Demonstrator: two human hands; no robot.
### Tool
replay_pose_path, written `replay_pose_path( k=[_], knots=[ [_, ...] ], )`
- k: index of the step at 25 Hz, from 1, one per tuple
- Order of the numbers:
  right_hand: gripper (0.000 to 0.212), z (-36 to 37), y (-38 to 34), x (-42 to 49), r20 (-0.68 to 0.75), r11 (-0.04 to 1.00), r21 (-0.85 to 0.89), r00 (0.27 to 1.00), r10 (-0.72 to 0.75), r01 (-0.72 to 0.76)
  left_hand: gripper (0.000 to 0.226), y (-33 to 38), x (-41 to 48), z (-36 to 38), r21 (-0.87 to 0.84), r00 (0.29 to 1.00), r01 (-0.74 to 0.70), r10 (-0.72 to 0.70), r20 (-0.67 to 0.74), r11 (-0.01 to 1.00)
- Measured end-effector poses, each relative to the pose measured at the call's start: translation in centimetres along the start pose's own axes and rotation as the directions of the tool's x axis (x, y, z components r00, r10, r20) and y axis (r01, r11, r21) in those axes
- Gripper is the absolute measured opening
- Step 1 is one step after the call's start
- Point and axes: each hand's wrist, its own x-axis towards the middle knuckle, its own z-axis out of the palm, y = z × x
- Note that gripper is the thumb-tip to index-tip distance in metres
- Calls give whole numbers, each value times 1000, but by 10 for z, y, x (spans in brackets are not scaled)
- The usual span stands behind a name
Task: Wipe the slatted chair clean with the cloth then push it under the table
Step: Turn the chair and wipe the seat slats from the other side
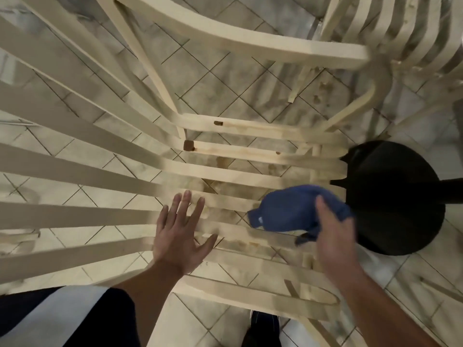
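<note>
I see the slatted chair (75, 212) filling the view, its back slats fanning out toward nine o'clock and its stained seat near centre. My left hand (179, 236) is at about seven o'clock, fingers straight and spread over the seat slats, holding nothing. At four o'clock the blue cloth (293, 209) is bunched on the seat, gripped by my right hand (333, 236), which is blurred. A black round base (395, 196) stands on the tiled floor (225, 96) at three o'clock, just beside the seat
</note>
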Motion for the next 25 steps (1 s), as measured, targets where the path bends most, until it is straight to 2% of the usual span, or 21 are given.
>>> replay_pose_path(
  k=[2, 3, 4, 5, 6, 7, 8, 9, 10, 11, 14, 18, 21, 25],
  knots=[
    [46, -14, -37, 2, -255, 988, 138, 966, -33, 70, 90, 0, 1, 0, 11, 1000, -6, 6, -6, 1000],
    [54, -19, -46, 5, -315, 969, 181, 944, -102, 165, 91, 0, 1, 1, 13, 1000, -8, 8, -12, 1000],
    [49, -19, -52, 7, -328, 946, 169, 921, -209, 275, 92, 0, 0, 2, 10, 1000, -9, 9, -20, 1000],
    [36, -19, -50, 16, -314, 936, 55, 896, -314, 347, 92, 0, 1, 2, 10, 1000, -9, 9, -24, 1000],
    [30, -15, -44, 28, -271, 927, -134, 887, -375, 351, 92, 0, 1, 2, 14, 1000, -7, 7, -25, 1000],
    [35, -12, -34, 44, -197, 877, -346, 888, -415, 333, 92, 0, 2, 3, 18, 1000, -5, 6, -25, 1000],
    [47, -6, -26, 58, -84, 772, -550, 899, -431, 318, 92, 0, 2, 3, 19, 1000, -5, 5, -25, 1000],
    [56, -2, -16, 72, 52, 608, -724, 905, -423, 326, 92, 0, 2, 3, 18, 1000, -5, 5, -24, 1000],
    [63, 3, -5, 82, 156, 437, -835, 905, -396, 335, 92, 0, 2, 3, 18, 1000, -6, 7, -21, 1000],
    [68, 9, 4, 89, 201, 323, -885, 900, -387, 336, 92, 0, 3, 3, 22, 1000, -8, 8, -14, 1000],
    [75, 19, 16, 91, 185, 294, -902, 899, -397, 316, 95, -1, 2, 3, 35, 1000, -5, 4, 15, 999],
    [84, 35, 6, 88, 307, 115, -930, 908, -284, 350, 99, -2, 4, 2, 68, 999, 11, -13, 42, 998],
    [89, 60, -4, 83, 409, 36, -901, 876, -256, 431, 99, -3, 3, 3, 78, 999, 19, -21, 33, 997],
    [65, 82, 6, 85, 591, -88, -805, 782, -199, 586, 97, 0, 4, 4, 73, 1000, 16, -18, 26, 997]
  ],
)
